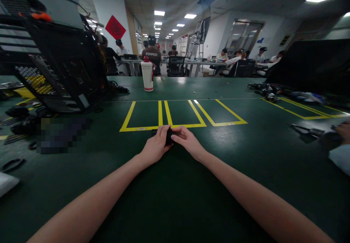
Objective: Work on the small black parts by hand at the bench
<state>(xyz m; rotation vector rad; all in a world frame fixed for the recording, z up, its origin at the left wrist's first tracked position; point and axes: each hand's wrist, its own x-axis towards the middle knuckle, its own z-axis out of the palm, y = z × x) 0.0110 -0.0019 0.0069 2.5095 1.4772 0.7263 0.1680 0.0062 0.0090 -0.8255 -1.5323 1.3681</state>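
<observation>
A small black object [168, 136] sits low over the green table [175, 184], close to the near edge of the yellow tape. My left hand [155, 145] is closed around it from the left, with the fingers over its top. From the right, the thumb and fingertips of my right hand [188, 141] pinch its side. Most of the object is covered by my fingers, so its exact kind does not show.
Yellow tape frames [183, 125] mark the table ahead of my hands. A white cup with a red lid [148, 76] stands beyond them. A black computer case [62, 64] is at left. A co-worker's hand [343, 132] and dark tools [310, 130] are at right.
</observation>
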